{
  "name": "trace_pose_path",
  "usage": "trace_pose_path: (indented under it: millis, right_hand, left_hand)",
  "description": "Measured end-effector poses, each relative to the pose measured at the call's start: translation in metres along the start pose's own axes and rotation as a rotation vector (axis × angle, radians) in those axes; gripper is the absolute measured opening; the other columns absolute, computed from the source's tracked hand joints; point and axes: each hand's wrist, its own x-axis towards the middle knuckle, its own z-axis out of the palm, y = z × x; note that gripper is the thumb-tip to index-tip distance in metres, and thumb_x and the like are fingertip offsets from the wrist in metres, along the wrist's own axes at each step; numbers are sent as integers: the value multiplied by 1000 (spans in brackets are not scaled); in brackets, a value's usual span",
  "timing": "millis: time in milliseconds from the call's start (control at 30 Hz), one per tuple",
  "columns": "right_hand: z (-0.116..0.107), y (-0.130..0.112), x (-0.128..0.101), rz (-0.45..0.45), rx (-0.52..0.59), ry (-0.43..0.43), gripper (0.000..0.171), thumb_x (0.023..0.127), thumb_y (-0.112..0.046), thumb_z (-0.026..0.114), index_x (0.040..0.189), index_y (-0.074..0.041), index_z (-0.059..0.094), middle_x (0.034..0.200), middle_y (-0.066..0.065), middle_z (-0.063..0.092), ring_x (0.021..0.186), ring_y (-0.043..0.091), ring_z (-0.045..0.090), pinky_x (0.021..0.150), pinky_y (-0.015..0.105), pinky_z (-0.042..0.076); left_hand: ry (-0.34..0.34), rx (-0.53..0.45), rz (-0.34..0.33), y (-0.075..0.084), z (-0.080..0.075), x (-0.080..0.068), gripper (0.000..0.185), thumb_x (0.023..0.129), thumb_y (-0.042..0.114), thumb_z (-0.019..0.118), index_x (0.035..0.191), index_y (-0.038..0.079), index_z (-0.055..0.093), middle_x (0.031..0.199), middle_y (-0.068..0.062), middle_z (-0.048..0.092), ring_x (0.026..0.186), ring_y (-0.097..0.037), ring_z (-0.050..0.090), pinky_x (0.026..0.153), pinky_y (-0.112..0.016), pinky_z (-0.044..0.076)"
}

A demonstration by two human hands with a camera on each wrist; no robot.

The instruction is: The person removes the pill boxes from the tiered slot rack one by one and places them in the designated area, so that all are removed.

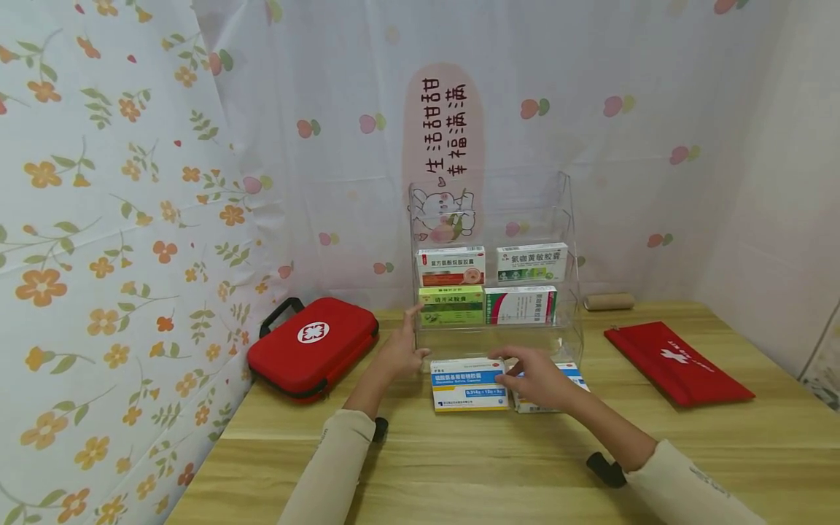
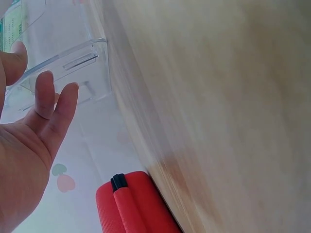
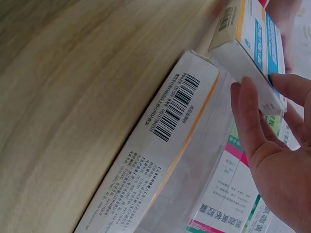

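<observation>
My right hand [image 1: 534,375] pinches a white-and-blue medicine box [image 1: 469,394] by its upper right end, with its printed front facing me. In the right wrist view, the thumb is on the front of this box [image 3: 257,43] and the fingers are on its end and behind. A second white-and-blue medicine box [image 1: 577,375] stands to the right, partly covered by the hand. My left hand [image 1: 398,354], fingers spread, is beside the lower left side of a clear tiered display rack [image 1: 492,339]. The left wrist view shows nothing in its grasp.
The rack's upper tiers hold a red-and-white box [image 1: 451,267], a white-and-green box [image 1: 531,264], a green box [image 1: 453,306] and a white-and-magenta box [image 1: 521,306]. A red hard case [image 1: 315,346] lies left; a red pouch [image 1: 679,364] and brown roll [image 1: 609,301] lie right.
</observation>
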Motion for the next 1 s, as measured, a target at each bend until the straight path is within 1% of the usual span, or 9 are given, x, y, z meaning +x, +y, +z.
trace_pose_path:
  millis: [167,267,400,533,633,667,800,900,1000]
  right_hand:
    - [2,2,0,-10,-15,-17,40,90,-3,69,129,-4,60,128,16,61,87,18,66,70,26,56]
    - [4,4,1,-29,-29,-28,37,90,-1,68,127,-7,61,130,14,61,92,18,65,76,27,55]
    - [6,4,0,-43,-52,-32,35,90,-2,68,124,-11,63,131,13,60,93,17,64,81,28,54]
    - [7,4,1,-31,-77,-31,39,89,-4,72,126,-10,62,130,12,61,89,15,63,81,30,55]
    - [8,3,2,-7,-99,-34,45,85,-9,77,127,-10,61,129,11,61,88,14,62,80,30,55]
    - [8,3,2,-4,-109,-37,48,84,-12,79,128,-10,60,129,11,61,88,14,61,79,30,55]
    - [9,3,3,23,-154,-43,60,77,-23,87,130,-14,59,130,7,59,91,16,57,80,33,54]
    - [10,3,4,28,-189,-56,68,73,-30,90,131,-15,58,131,6,56,96,17,55,85,38,52]
    - [11,4,4,26,-214,-70,73,71,-31,91,133,-15,57,131,6,54,100,19,54,88,40,51]
  left_hand:
    - [5,1,12,-1,1,0,93,92,14,71,153,30,2,75,-11,52,69,-25,54,63,-36,48]
    - [8,-1,19,-1,2,1,93,92,13,70,153,30,2,76,-12,52,69,-26,54,63,-37,48]
    - [8,-1,14,-1,2,1,94,92,13,71,153,31,1,79,-13,54,69,-26,54,62,-37,48]
    - [9,5,9,-1,1,-1,94,92,14,71,153,31,2,96,-19,60,76,-26,57,70,-40,52]
    - [10,6,9,0,0,-2,93,92,14,71,153,31,2,109,-23,60,83,-26,57,78,-43,53]
    - [11,5,9,0,0,-2,93,92,14,71,153,31,2,111,-24,60,84,-27,57,79,-44,53]
    - [10,-1,7,1,-1,-2,93,92,14,70,153,31,2,111,-24,60,85,-28,57,79,-45,52]
    - [3,6,5,1,-1,-1,93,92,14,70,153,31,2,104,-22,60,84,-27,57,79,-44,52]
    - [-5,13,1,0,0,1,93,92,14,70,153,31,1,96,-18,58,81,-27,56,76,-42,52]
